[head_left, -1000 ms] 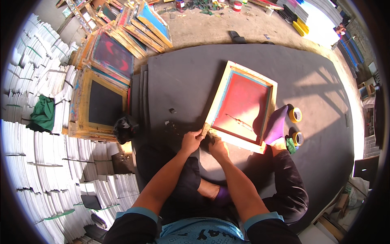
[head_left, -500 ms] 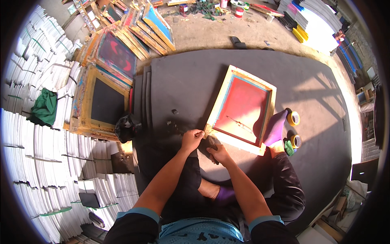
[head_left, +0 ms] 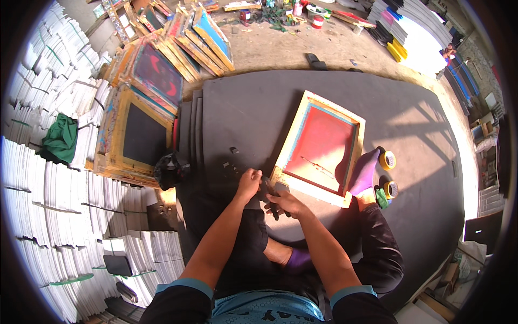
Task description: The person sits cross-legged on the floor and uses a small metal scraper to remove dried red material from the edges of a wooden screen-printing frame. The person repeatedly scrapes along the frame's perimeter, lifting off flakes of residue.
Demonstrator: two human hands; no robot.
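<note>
Dark pliers-like tool (head_left: 274,209) near a wooden screen-printing frame (head_left: 324,141)
Right hand (head_left: 287,204) clamped around the tool; left hand (head_left: 250,182) curled, contents unclear

The framed mesh (head_left: 322,135) is red, the mat (head_left: 243,110) grey.

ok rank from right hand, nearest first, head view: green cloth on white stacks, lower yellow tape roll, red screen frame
1. Red screen frame: ahead, slightly right
2. Lower yellow tape roll: well to the right
3. Green cloth: far left
</note>
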